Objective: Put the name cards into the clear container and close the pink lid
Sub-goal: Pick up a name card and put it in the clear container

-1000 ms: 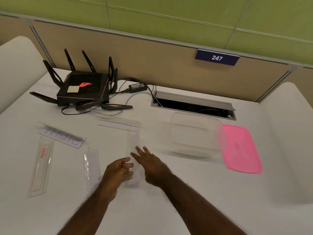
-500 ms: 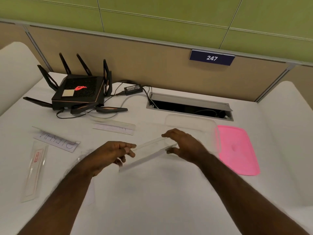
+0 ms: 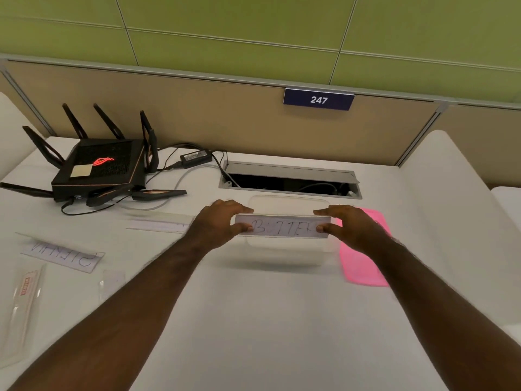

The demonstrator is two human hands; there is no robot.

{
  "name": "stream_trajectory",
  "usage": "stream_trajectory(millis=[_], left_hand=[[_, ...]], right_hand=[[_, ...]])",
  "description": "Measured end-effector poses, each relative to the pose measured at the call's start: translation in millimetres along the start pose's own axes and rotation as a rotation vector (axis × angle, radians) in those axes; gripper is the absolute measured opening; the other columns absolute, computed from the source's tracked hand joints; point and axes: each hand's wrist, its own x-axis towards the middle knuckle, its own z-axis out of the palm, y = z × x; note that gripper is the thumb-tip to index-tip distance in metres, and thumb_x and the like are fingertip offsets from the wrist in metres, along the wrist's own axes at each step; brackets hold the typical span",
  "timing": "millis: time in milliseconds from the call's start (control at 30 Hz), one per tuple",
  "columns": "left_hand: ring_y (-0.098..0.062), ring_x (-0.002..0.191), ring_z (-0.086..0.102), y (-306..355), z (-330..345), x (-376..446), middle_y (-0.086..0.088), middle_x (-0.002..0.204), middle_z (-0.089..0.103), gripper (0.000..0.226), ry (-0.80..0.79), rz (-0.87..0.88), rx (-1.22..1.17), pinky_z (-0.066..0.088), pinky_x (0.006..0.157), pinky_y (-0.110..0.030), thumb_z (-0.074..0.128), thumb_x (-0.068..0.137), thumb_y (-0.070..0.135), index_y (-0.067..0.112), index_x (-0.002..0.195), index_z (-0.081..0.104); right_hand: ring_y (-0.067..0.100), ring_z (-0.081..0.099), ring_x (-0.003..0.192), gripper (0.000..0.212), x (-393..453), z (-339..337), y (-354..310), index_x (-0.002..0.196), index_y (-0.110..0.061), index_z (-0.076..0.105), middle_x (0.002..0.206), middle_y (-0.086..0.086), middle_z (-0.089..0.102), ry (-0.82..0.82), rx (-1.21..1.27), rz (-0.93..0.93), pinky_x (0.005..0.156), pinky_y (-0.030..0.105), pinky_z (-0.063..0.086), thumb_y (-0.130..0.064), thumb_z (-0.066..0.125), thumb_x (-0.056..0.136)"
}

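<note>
A long name card (image 3: 283, 227) with handwritten letters is held level by its two ends, over the open clear container (image 3: 287, 249). My left hand (image 3: 218, 224) pinches its left end and my right hand (image 3: 348, 225) its right end. The pink lid (image 3: 363, 263) lies flat on the table right of the container, partly behind my right hand. On the table to the left lie more cards: one (image 3: 158, 224) behind my left forearm, a handwritten one (image 3: 63, 253), a clear sleeve with a red label (image 3: 24, 300) and a small clear one (image 3: 111, 283).
A black router (image 3: 101, 167) with antennas and its power adapter (image 3: 196, 158) and cables sit at the back left. An open cable slot (image 3: 290, 180) lies in the white table just behind the container. A partition wall closes the back.
Both hands lifted the card from the table in front of me, turned it level with its writing facing me, and carried it right and forward over the container.
</note>
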Motion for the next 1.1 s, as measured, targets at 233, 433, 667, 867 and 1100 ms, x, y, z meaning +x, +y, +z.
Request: stream_trajectory(millis=[233,433,667,867,1100], left_hand=[[-0.018,0.112,0.047,25.2,26.6,39.5,0.01,0.124,0.058,0.047,0.022,0.044,0.363,0.032,0.088,-0.039,0.055,0.083,0.06,0.039,0.125,0.058],[-0.022,0.113,0.047,34.1,49.1,65.3,0.007,0.126,0.061,0.046,-0.021,0.006,0.641,0.029,0.09,-0.04,0.053,0.086,0.058,0.034,0.125,0.06],[-0.029,0.111,0.048,39.1,75.9,76.6,-0.004,0.102,0.071,0.019,-0.09,-0.023,0.761,0.026,0.1,-0.042,0.061,0.09,0.027,0.013,0.1,0.069],[-0.028,0.108,0.048,38.2,90.4,80.7,-0.003,0.094,0.069,0.015,-0.194,-0.033,0.841,0.026,0.105,-0.043,0.056,0.088,0.008,0.012,0.094,0.068],[-0.024,0.073,0.057,25.0,91.0,76.8,-0.001,0.071,0.063,0.011,0.02,0.107,0.722,0.04,0.07,-0.036,0.076,0.063,0.021,0.018,0.07,0.069]], right_hand=[[0.019,0.049,0.123,0.039,10.7,9.8,31.1,0.12,-0.038,0.064,0.127,-0.007,0.064,0.107,-0.258,0.076,0.096,0.039,0.035,-0.053,0.061,0.085],[0.03,0.057,0.092,0.029,32.3,34.1,37.2,0.093,-0.024,0.077,0.094,0.003,0.071,0.178,-0.488,0.07,0.077,0.041,0.035,-0.041,0.079,0.071],[0.03,0.051,0.101,0.022,55.6,55.0,27.0,0.089,-0.018,0.075,0.101,0.009,0.064,0.056,-0.774,0.049,0.09,0.047,0.033,-0.036,0.073,0.077],[0.031,0.052,0.09,0.01,61.7,69.4,20.2,0.071,-0.011,0.071,0.087,0.011,0.063,-0.011,-0.863,0.071,0.088,0.048,0.037,-0.02,0.074,0.069],[0.031,0.056,0.089,0.023,63.2,76.8,20.0,0.08,-0.015,0.073,0.089,0.01,0.066,0.028,-0.8,0.08,0.086,0.048,0.037,-0.037,0.076,0.073]])
